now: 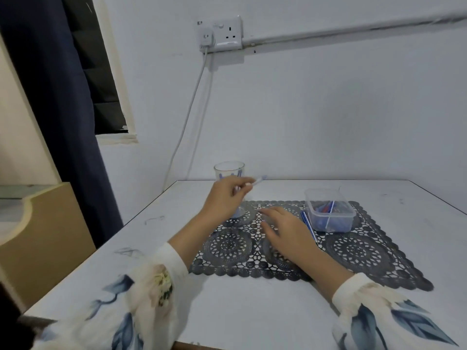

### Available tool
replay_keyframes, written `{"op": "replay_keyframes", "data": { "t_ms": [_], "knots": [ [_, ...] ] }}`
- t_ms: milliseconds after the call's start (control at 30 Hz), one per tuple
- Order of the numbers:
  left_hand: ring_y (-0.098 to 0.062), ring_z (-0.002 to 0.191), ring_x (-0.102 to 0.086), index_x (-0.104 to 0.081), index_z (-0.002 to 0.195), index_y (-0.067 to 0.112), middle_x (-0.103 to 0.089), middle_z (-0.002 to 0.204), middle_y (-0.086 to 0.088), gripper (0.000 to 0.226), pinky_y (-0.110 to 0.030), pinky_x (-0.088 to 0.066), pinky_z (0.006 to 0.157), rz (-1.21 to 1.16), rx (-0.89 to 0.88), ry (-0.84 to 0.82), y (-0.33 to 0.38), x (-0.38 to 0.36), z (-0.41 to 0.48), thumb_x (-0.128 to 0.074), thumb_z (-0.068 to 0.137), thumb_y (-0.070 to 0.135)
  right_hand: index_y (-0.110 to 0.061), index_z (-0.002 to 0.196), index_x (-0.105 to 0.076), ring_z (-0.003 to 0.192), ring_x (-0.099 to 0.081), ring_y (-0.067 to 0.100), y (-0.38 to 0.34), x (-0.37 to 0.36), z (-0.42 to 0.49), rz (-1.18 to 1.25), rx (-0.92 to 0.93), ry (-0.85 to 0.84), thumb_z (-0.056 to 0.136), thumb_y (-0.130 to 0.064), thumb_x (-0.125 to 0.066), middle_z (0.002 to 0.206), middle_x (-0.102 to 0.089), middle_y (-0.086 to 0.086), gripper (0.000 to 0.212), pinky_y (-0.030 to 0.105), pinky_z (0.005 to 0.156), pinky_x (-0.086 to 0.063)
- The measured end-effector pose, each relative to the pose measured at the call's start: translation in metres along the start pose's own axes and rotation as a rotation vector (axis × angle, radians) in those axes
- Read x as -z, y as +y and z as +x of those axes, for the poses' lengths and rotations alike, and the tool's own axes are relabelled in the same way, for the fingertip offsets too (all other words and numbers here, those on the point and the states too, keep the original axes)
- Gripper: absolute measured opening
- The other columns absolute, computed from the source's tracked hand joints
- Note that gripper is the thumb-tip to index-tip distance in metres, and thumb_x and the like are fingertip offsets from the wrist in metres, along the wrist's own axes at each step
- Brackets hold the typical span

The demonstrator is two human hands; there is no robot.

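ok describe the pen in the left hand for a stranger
On the white table lies a dark lace placemat with a clear glass at its far left corner. Before that glass the left hand pinches a thin white pen. Only this pen is raised; the others lie in or beside the plastic box.

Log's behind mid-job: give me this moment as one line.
left hand: holds pen by glass | right hand: over mat, holds nothing | container: pens inside

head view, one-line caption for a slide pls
The left hand holds a pen by a glass; the right hand is open over a dark lace mat.
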State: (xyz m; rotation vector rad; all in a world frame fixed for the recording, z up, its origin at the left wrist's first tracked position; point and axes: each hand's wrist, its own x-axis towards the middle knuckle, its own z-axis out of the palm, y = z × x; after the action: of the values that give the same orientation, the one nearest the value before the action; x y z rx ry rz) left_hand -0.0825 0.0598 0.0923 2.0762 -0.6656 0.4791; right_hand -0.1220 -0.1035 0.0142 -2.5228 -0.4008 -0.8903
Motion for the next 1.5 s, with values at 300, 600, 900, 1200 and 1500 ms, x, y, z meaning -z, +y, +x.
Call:
{"op": "replay_keyframes", "data": {
  "t_ms": [300, 600, 900, 1200, 1500],
  "knots": [
    [-0.004, 0.068, -0.056, -0.074, 0.092, 0.017, -0.065, 0.076, 0.009, 0.017, -0.008, -0.042, 0.060, 0.047, 0.090, -0.046, -0.029, -0.035, -0.022, -0.076, 0.076, 0.020, -0.012, 0.105, -0.056, 0.082, -0.061, 0.021, 0.004, 0.012, 0.004, -0.023, -0.034, 0.182, 0.088, -0.015, -0.056, 0.100, -0.059, 0.004, 0.017, 0.034, 0.065, -0.051],
    [-0.007, 0.078, -0.059, -0.073, 0.097, 0.019, -0.065, 0.085, 0.006, 0.019, -0.019, -0.049, 0.073, 0.135, -0.084, -0.107, -0.039, -0.035, -0.023, -0.073, 0.078, 0.018, -0.014, 0.093, -0.071, 0.069, -0.061, 0.017, 0.019, 0.005, 0.009, -0.201, 0.034, 0.109, 0.078, -0.015, -0.072, 0.084, -0.063, 0.000, 0.015, 0.023, 0.051, -0.044],
    [-0.002, 0.075, -0.056, -0.071, 0.101, 0.021, -0.064, 0.090, 0.011, 0.024, -0.018, -0.047, 0.073, 0.231, -0.222, -0.062, -0.044, -0.039, -0.028, -0.074, 0.077, 0.025, -0.015, 0.078, -0.070, 0.062, -0.061, 0.017, 0.024, 0.005, 0.010, -0.218, 0.070, 0.144, 0.071, -0.017, -0.078, 0.073, -0.063, -0.002, 0.011, 0.026, 0.044, -0.048],
    [-0.015, 0.056, -0.053, -0.070, 0.107, 0.022, -0.066, 0.067, -0.001, 0.023, -0.026, -0.045, 0.056, 0.359, -0.070, -0.238, -0.029, -0.040, -0.033, -0.055, 0.092, 0.032, -0.009, 0.074, -0.072, 0.061, -0.059, 0.020, 0.035, 0.009, 0.012, -0.184, 0.262, 0.131, 0.081, -0.020, -0.043, 0.067, -0.064, 0.001, 0.031, 0.033, 0.052, -0.053],
    [-0.016, 0.049, -0.040, -0.071, 0.073, 0.021, -0.054, 0.051, -0.003, 0.023, -0.028, -0.036, 0.054, 0.054, 0.190, -0.283, -0.031, -0.035, -0.029, -0.057, 0.092, 0.026, -0.004, 0.088, -0.071, 0.069, -0.062, 0.021, 0.035, 0.008, 0.012, -0.103, 0.339, 0.122, 0.078, -0.010, -0.060, 0.077, -0.066, 0.005, 0.016, 0.027, 0.063, -0.052]
  ]
}}
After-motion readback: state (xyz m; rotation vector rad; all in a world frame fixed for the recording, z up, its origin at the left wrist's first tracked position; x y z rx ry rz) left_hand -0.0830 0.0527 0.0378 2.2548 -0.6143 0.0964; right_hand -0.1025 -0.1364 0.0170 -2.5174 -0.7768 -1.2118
